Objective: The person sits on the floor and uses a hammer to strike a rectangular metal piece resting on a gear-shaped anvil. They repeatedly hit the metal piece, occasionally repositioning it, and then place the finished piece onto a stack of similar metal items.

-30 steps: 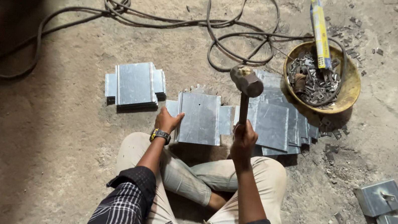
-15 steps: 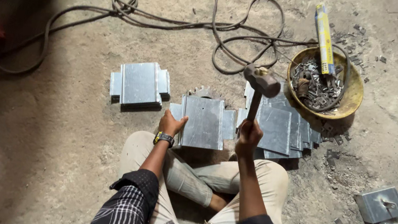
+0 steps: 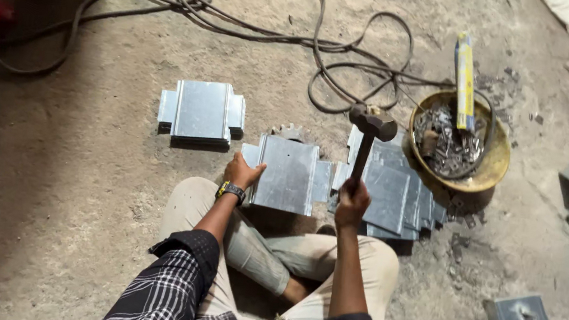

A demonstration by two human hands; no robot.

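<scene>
A person sits cross-legged on a dusty concrete floor (image 3: 61,212). The left hand (image 3: 242,174) presses flat, fingers spread, on the left edge of a folded sheet-metal piece (image 3: 288,175) lying just in front of the knees. The right hand (image 3: 351,203) grips the handle of a hammer (image 3: 370,131), its head raised above a stack of similar metal sheets (image 3: 396,192). A yellow bowl of scrap (image 3: 493,167) sits just beyond the stack.

**A rough metalworking shop, floor-level**

Work goes on seated on a dusty bare concrete floor (image 3: 59,226). Cut, folded galvanised sheet-metal pieces (image 3: 389,187) lie in stacks, black power cables (image 3: 340,58) snake across the ground, and a dented yellow metal bowl (image 3: 494,164) holds scrap fasteners. A steel-headed hammer (image 3: 371,124) is raised.
</scene>
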